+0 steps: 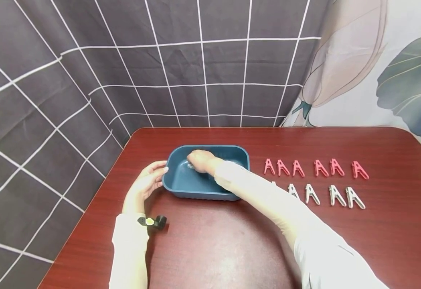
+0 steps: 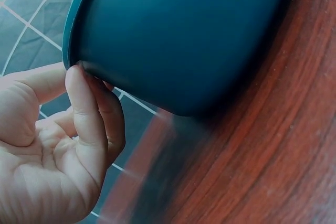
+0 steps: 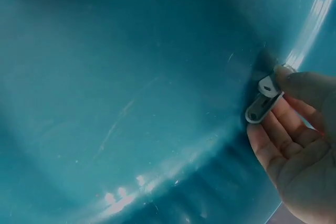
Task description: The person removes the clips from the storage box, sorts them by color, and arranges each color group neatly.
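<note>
A blue plastic basin point(image 1: 239, 154) stands on the red-brown table point(image 1: 210, 241). My right hand point(image 1: 199, 160) reaches inside it and pinches a white clothespin point(image 3: 262, 102) between thumb and fingers, close to the basin's inner wall point(image 3: 131, 77). My left hand point(image 1: 149, 180) touches the basin's left rim point(image 2: 71, 51) from outside, its fingertips point(image 2: 79, 80) against the wall, fingers only loosely bent. The rest of the basin's inside looks bare in the right wrist view.
To the right of the basin lie a row of several pink clothespins point(image 1: 315, 167) and, nearer me, a row of several white clothespins point(image 1: 334, 196). A dark checked cloth point(image 1: 88, 80) hangs behind and left of the table. The table's left edge point(image 1: 88, 216) runs close to my left arm.
</note>
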A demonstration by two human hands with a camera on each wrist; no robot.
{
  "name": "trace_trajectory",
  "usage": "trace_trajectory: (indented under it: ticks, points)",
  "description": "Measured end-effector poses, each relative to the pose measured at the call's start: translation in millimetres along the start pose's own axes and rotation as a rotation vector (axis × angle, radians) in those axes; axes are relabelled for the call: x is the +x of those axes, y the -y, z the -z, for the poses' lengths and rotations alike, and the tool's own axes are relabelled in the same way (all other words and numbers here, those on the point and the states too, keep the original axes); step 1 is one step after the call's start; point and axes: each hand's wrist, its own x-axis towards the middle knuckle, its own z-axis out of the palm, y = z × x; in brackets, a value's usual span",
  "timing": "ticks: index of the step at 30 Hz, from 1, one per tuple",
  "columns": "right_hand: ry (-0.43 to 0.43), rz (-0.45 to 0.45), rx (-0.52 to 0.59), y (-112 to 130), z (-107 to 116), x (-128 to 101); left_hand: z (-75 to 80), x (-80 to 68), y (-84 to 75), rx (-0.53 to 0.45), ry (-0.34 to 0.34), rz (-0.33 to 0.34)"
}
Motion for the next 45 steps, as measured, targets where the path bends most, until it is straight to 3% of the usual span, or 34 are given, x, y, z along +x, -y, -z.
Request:
trace_trajectory:
  ticks: [5,10,23,37,45]
  points:
    - [0.035,-0.001,-0.019,2.3,3.2,-4.5,0.9,-2.5,0.2,0.029,-0.007,0.014]
    - [0.041,-0.002,-0.030,5.3,3.7,-4.4,-4.3,-17.2,-13.9,0.040,-0.011,0.037]
    - [-0.078,-0.060,0.164,-0.5,27.4,-20.3,-13.1,-21.5,-21.2,-0.008,0.010,0.031]
    - [-0.221,0.034,0.296,-7.5,65.7,-46.2,-8.4,-10.9,-7.3,-0.032,0.020,0.023]
    - [-0.269,-0.005,0.348,-15.1,84.8,-73.2,-4.5,-5.6,1.9,-0.020,0.014,-0.009]
